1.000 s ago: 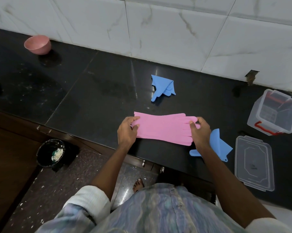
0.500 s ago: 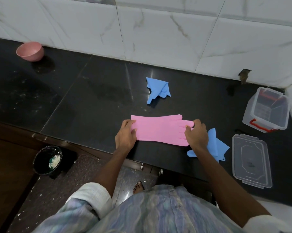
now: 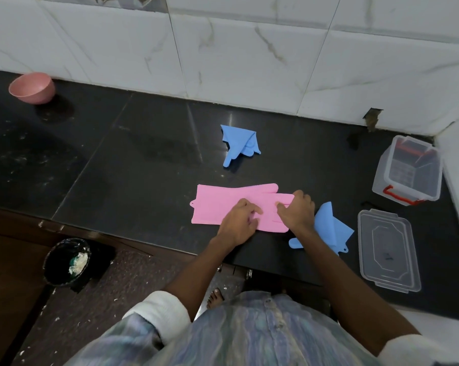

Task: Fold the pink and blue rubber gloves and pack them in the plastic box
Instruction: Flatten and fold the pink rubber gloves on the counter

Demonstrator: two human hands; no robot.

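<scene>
Both hands press pink glove [image 3: 224, 206] flat: left hand [image 3: 239, 223] slid from cuff to middle, right hand [image 3: 297, 211] pinching finger end; fold starting, plastic box [image 3: 408, 171] waits.

You get soft, even indoor light, with no hard shadows. The white tiled wall [image 3: 249, 62] reads bright; the black countertop [image 3: 144, 154] swallows detail and stays dim, apart from a small pale glint near its middle, probably a lamp overhead. A soft shadow pools under the pink bowl [image 3: 32, 87]. Your wide lens bends the wall line and counter edge toward the corners. The shirt [image 3: 249, 334] closest to you is soft, and the floor at lower left is murky.
</scene>
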